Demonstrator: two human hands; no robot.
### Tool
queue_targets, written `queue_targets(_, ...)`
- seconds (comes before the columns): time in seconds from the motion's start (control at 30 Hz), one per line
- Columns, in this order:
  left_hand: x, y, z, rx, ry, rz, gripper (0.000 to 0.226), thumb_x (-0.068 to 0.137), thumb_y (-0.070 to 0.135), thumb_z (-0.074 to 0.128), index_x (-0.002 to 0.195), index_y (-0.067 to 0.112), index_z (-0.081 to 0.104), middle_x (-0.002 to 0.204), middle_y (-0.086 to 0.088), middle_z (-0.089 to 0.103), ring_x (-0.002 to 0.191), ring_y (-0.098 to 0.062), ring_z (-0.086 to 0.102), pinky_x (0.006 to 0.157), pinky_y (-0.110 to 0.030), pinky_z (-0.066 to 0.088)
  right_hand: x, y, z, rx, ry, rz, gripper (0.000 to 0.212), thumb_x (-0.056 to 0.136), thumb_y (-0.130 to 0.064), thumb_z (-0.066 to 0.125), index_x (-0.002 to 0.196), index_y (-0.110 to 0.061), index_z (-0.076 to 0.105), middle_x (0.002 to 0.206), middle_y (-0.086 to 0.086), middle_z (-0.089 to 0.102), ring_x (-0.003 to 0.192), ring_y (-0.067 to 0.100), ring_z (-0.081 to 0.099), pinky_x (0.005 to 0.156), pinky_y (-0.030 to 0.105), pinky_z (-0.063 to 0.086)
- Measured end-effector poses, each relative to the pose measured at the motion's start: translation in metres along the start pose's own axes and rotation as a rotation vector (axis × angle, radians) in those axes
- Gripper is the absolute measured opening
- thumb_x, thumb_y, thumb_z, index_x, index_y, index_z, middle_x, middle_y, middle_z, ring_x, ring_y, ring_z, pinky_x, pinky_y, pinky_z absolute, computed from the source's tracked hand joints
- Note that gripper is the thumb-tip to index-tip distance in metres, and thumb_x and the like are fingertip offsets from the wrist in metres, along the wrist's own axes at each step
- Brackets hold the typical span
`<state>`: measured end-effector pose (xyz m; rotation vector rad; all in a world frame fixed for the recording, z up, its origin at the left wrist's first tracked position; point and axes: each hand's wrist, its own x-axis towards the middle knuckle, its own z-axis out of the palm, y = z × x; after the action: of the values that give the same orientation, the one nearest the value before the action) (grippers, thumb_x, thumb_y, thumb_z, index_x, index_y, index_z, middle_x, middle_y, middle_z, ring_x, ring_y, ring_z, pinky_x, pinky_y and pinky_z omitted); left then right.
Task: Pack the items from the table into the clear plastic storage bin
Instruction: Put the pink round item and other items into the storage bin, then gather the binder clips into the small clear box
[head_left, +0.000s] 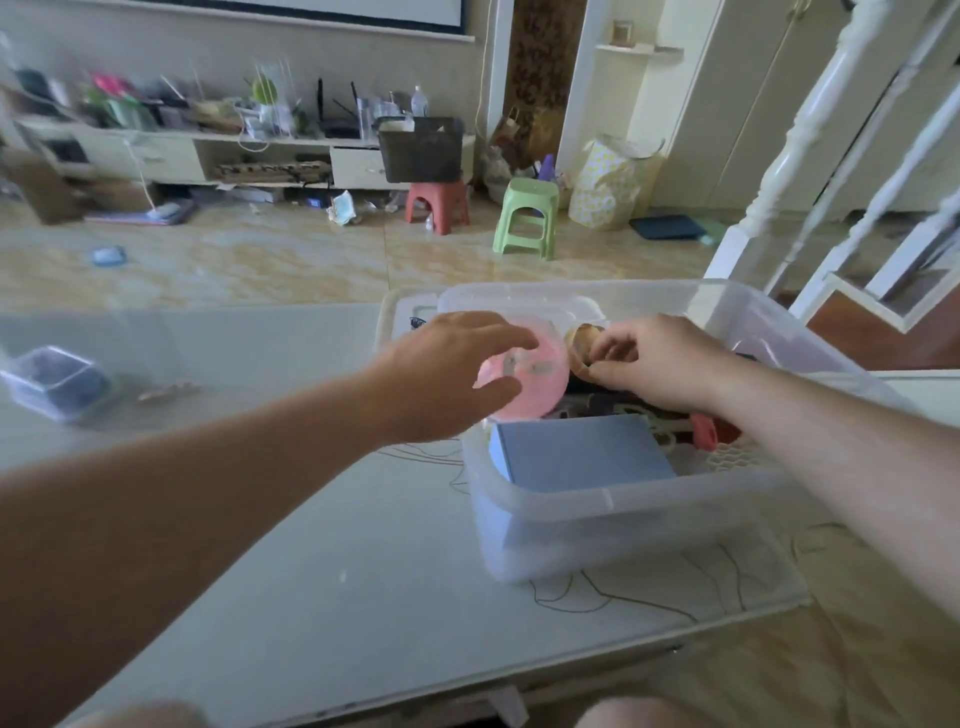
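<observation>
The clear plastic storage bin (613, 501) stands on the glass table, right of centre. Inside lie a light blue box (582, 452), a red piece (706, 431) and dark items. My left hand (441, 374) holds a pink round transparent case (540, 374) over the bin's left rim, thumb under it and fingers on top. Just to the right, over the bin, my right hand (654, 364) pinches a brown roll of tape (582, 343) with curled fingers.
The bin's clear lid (410, 312) lies behind the bin. A small clear box with blue contents (57, 382) and a small pale object (166, 392) sit on the table at far left. White stair railing (810, 145) stands at the right; stools stand on the floor beyond.
</observation>
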<state>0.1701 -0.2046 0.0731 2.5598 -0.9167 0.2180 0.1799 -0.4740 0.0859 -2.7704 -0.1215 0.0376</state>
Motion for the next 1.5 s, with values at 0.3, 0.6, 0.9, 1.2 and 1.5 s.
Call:
queue_targets(0.3,-0.180,-0.161,-0.047,0.179,-0.134,-0.411,0.023,0.086,0.032,0.075,0.096,0.051,0.066,0.115,0.015,0.068,0.115,-0.012,0.062,0.105,-0.027,0.039,0.003,-0.154,0.023,-0.014,0.112,-0.396,0.035,0.086,-0.027,0.069,0.120,-0.032,0.069,0.119,-0.002,0.052,0.114,0.022,0.052,0.103,0.038,0.044)
queue_targets(0.6,-0.270,-0.283,-0.078,0.174,0.002,-0.782,0.030,0.077,0.031,0.074,0.106,0.040,0.074,0.125,0.001,0.061,0.116,-0.026,0.060,0.100,-0.038,0.048,0.074,-0.291,0.155,-0.049,-0.179,-0.414,0.036,0.093,-0.033,0.063,0.129,-0.036,0.061,0.128,-0.005,0.043,0.118,0.019,0.047,0.099,0.034,0.042)
queue_targets(0.9,-0.229,-0.405,-0.065,0.173,-0.013,-1.015,0.094,0.080,0.065,0.069,0.155,0.052,0.013,0.165,-0.008,-0.008,0.146,-0.053,0.020,0.116,-0.058,0.032,0.170,-0.383,0.325,0.029,-0.389,-0.344,0.077,0.092,-0.025,0.056,0.162,-0.031,0.024,0.160,0.003,0.029,0.146,0.031,0.036,0.118,0.042,0.037)
queue_targets(1.2,-0.169,-0.440,-0.046,0.087,-0.054,-1.148,0.064,0.091,0.052,0.055,0.148,0.037,0.030,0.155,-0.013,0.031,0.137,-0.041,0.039,0.105,-0.058,0.043,0.210,-0.390,0.349,-0.057,-0.307,-0.342,0.020,0.098,-0.028,0.053,0.114,-0.037,0.060,0.116,0.001,0.036,0.109,0.032,0.049,0.088,0.041,0.049)
queue_targets(1.5,-0.205,-0.337,-0.021,0.061,-0.260,-0.973,0.125,0.067,0.050,0.077,0.160,0.042,-0.005,0.159,-0.015,0.035,0.128,-0.040,0.053,0.102,-0.040,0.049,0.123,-0.335,0.280,-0.280,-0.503,-0.262,0.029,0.086,-0.023,0.062,0.112,-0.016,0.074,0.114,0.012,0.073,0.100,0.035,0.070,0.089,0.040,0.062)
